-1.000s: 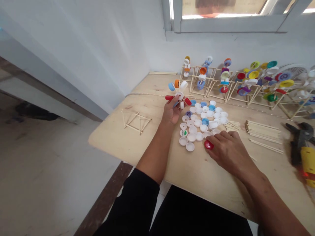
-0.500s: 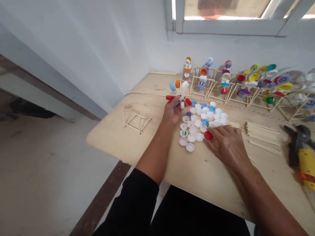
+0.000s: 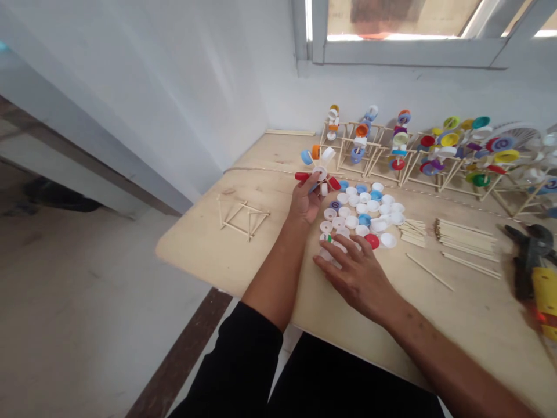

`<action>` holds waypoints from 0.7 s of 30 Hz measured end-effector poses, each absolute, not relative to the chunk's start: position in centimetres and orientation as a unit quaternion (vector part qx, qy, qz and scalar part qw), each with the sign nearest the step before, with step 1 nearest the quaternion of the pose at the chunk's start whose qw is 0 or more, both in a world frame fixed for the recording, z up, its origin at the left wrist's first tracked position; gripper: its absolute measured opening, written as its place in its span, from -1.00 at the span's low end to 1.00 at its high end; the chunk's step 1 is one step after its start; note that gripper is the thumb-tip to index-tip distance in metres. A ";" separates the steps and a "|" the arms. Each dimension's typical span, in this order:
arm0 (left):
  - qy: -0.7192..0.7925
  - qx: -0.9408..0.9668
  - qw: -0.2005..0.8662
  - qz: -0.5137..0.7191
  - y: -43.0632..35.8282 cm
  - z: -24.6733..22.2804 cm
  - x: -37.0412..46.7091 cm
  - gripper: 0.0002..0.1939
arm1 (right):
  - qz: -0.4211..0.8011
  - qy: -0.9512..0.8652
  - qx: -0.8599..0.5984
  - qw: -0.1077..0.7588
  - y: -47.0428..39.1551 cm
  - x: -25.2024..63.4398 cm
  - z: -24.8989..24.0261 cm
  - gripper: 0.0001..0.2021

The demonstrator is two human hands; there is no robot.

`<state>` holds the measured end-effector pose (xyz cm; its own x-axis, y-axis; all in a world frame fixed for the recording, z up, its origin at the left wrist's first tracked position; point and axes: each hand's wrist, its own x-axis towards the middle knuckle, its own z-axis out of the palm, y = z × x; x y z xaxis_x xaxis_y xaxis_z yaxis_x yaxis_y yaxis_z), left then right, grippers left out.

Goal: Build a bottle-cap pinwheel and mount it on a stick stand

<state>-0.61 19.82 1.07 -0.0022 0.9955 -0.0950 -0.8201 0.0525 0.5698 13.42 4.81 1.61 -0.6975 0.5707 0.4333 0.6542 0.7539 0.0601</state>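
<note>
My left hand [image 3: 306,203] is closed round a small wheel of bottle caps [image 3: 320,173], with red, blue, orange and white caps standing out around a white centre cap. My right hand [image 3: 354,270] is spread over the near left edge of a cluster of loose bottle caps [image 3: 350,222], mostly white with a few blue ones. Its fingers cover some white caps; whether they touch them I cannot tell. Just beyond its knuckles lies a red cap [image 3: 371,241], beside a white cap [image 3: 388,240].
An open stick frame [image 3: 243,219] rests on the left of the wooden table [image 3: 204,255]. Several finished cap wheels on stick frames [image 3: 398,145] line the wall. Stick bundles [image 3: 465,238], a loose stick [image 3: 430,271] and a black-and-yellow tool [image 3: 543,290] lie to the right.
My right hand has moved left, from the right side of the caps beside the red one to the near left edge. My left hand keeps its hold on the wheel.
</note>
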 end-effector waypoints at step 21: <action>0.249 0.171 0.683 0.665 19.8 1.1 -0.8 -0.93 | -0.008 -0.876 -0.391 0.281 3.8 15.8 4.2 -0.81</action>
